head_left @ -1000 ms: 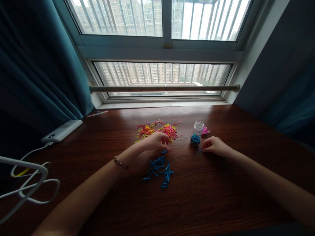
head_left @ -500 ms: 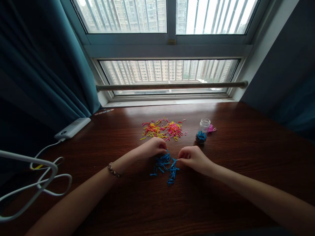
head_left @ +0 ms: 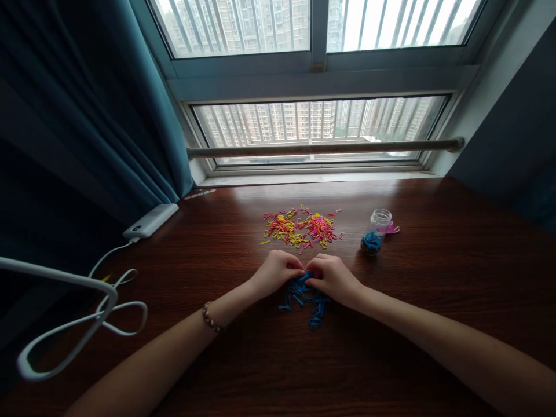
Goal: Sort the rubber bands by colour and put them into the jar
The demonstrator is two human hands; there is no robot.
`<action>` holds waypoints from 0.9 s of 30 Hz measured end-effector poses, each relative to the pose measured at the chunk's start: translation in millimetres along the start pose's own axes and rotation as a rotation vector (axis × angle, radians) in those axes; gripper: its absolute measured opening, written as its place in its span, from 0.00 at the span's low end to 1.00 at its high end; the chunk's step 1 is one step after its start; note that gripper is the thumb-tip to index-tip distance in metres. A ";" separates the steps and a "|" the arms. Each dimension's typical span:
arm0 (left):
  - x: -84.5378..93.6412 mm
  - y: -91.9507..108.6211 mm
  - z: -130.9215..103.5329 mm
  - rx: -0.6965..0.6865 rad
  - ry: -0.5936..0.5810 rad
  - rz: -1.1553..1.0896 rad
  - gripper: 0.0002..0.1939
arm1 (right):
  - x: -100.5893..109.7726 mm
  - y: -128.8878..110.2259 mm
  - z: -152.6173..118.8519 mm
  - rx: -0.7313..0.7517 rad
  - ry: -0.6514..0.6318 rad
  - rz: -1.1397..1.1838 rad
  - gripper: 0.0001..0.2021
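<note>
1. Left hand (head_left: 274, 273): thumb and forefinger are closing together beside the blue bands (head_left: 299, 289); any held band is escaping view.
2. Right hand (head_left: 336, 279): fingers are touching the blue bands; whether they are gripping, I cannot tell.
3. Jar (head_left: 374, 233): standing right of both hands, containing blue bands.

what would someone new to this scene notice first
Probably the bright barred window across the top, then the loose pile of pink, yellow and red bands mid-table. Just nearer, two bare hands meet over a heap of blue bands, with a clear open jar partly filled with blue pieces to the right.
</note>
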State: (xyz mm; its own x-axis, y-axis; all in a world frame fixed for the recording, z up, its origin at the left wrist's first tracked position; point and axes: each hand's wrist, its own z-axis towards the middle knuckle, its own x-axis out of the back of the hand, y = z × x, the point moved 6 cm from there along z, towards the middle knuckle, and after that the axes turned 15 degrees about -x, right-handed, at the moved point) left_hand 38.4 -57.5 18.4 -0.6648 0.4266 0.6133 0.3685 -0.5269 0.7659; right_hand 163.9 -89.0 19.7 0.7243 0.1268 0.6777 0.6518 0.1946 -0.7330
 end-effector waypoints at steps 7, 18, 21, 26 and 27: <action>-2.1 3.3 -3.7 0.031 -0.045 -0.128 0.10 | 0.1 1.0 -1.1 0.035 0.054 -0.007 0.08; -7.3 1.6 -0.6 0.093 -0.055 -0.363 0.14 | 4.5 -1.9 -4.1 0.066 0.068 0.053 0.01; -4.1 4.6 1.1 0.075 -0.066 -0.365 0.17 | 7.8 2.4 -4.0 0.002 0.073 0.201 0.03; -1.8 8.4 0.4 0.100 -0.029 -0.420 0.16 | 11.8 2.9 -4.9 -0.039 0.057 0.411 0.07; -3.5 9.7 -0.4 0.104 -0.025 -0.456 0.16 | 14.4 0.6 -5.8 -0.018 0.074 0.429 0.07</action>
State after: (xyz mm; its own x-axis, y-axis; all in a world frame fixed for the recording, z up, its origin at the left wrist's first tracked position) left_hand 44.0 -64.4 23.6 -0.7583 0.6161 0.2128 0.1064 -0.2051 0.9729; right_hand 176.1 -92.7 28.7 0.9440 0.1221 0.3064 0.2921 0.1221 -0.9486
